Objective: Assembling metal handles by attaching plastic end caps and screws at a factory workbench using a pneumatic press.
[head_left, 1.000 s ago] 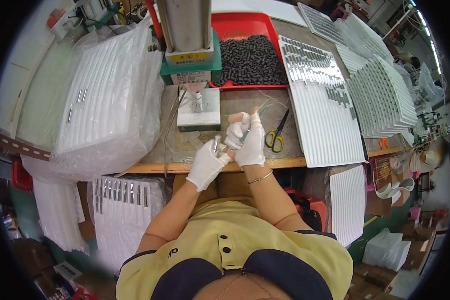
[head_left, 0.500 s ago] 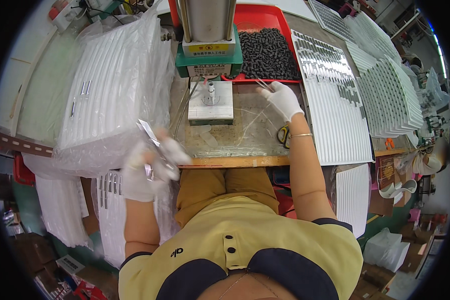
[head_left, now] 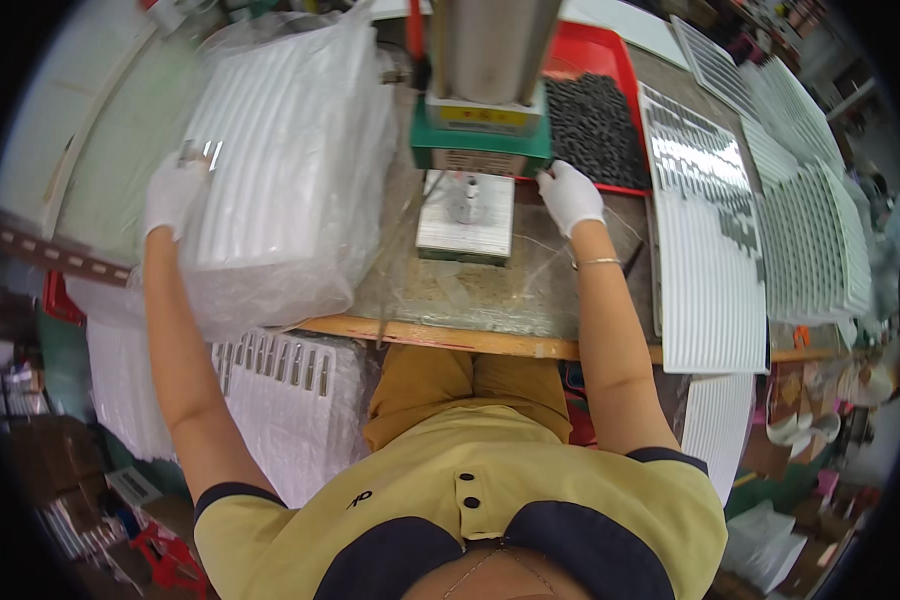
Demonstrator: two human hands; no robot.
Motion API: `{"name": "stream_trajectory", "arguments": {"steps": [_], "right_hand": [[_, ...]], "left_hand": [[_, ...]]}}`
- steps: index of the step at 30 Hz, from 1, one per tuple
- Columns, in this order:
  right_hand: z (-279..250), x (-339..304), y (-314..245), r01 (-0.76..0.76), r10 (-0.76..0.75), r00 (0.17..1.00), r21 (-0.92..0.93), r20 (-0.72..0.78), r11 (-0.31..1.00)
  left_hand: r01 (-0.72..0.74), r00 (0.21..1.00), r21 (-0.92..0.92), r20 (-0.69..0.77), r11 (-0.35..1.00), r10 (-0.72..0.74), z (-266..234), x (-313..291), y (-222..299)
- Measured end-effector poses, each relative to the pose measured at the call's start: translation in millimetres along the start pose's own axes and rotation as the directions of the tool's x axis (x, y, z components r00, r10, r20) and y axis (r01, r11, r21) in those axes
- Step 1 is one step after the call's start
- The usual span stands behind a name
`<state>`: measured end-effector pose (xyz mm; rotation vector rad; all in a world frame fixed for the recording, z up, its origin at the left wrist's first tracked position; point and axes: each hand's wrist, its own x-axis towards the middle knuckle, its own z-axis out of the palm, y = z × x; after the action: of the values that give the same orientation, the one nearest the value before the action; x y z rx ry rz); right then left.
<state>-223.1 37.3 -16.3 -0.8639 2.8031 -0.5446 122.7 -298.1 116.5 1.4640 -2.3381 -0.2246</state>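
My left hand point(head_left: 175, 195), in a white glove, reaches to the left side of a plastic-wrapped stack of white ridged trays point(head_left: 280, 150). Its fingers are closed at a small shiny metal piece point(head_left: 187, 150), slightly blurred, beside two similar slim metal pieces point(head_left: 212, 154) lying on the top tray. My right hand point(head_left: 572, 200), gloved too, is at the front edge of a red tray point(head_left: 625, 75) of small black tubular parts point(head_left: 592, 130). Its fingers are pinched together; what they hold is too small to make out. Left of it, a metal block point(head_left: 465, 235) carries an upright pin point(head_left: 472, 195) beneath a green press head point(head_left: 480, 145).
On the right lies a white ridged tray point(head_left: 715, 310) with rows of shiny and dark pieces at its far part. Stacked white trays point(head_left: 820, 240) stand beyond it. Another wrapped tray point(head_left: 285, 400) with metal pieces sits below the wooden table edge point(head_left: 430, 333).
My left hand has moved away from the table's front edge to the far left of the wrapped trays. The right hand remains by the red tray, nearer the press. The view has shifted.
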Motion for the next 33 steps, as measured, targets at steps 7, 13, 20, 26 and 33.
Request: {"name": "stream_trajectory", "arguments": {"steps": [7, 13, 20, 26, 33], "right_hand": [[14.2, -7.5, 27.0, 0.089, -0.022, 0.975, 0.299, -0.221, 0.950], [-19.9, -59.8, 30.8, 0.094, 0.038, 0.955, 0.422, -0.293, 0.902], [-88.7, -133.9, 26.6, 0.059, 0.095, 0.971, 0.602, -0.220, 0.796], [-131.0, -187.3, 32.0, 0.114, 0.026, 0.983, 0.706, -0.184, 0.699], [-141.0, -189.8, 29.9, 0.352, -0.286, 0.933, 0.389, -0.217, 0.851]], "left_hand": [[0.002, 0.997, 0.041, 0.079, 0.999, -0.005, 24.9, 3.5, -10.9], [0.004, 0.986, 0.035, 0.169, 0.999, -0.010, 21.2, 15.3, -2.3], [0.027, 1.000, -0.509, 0.006, 0.861, -0.027, -6.9, -11.4, -14.1], [-0.269, 0.853, -0.711, 0.137, 0.650, 0.503, 19.3, -206.9, 162.3], [0.148, 0.817, -0.926, 0.313, 0.349, 0.484, 112.0, -265.0, 231.3]]}}
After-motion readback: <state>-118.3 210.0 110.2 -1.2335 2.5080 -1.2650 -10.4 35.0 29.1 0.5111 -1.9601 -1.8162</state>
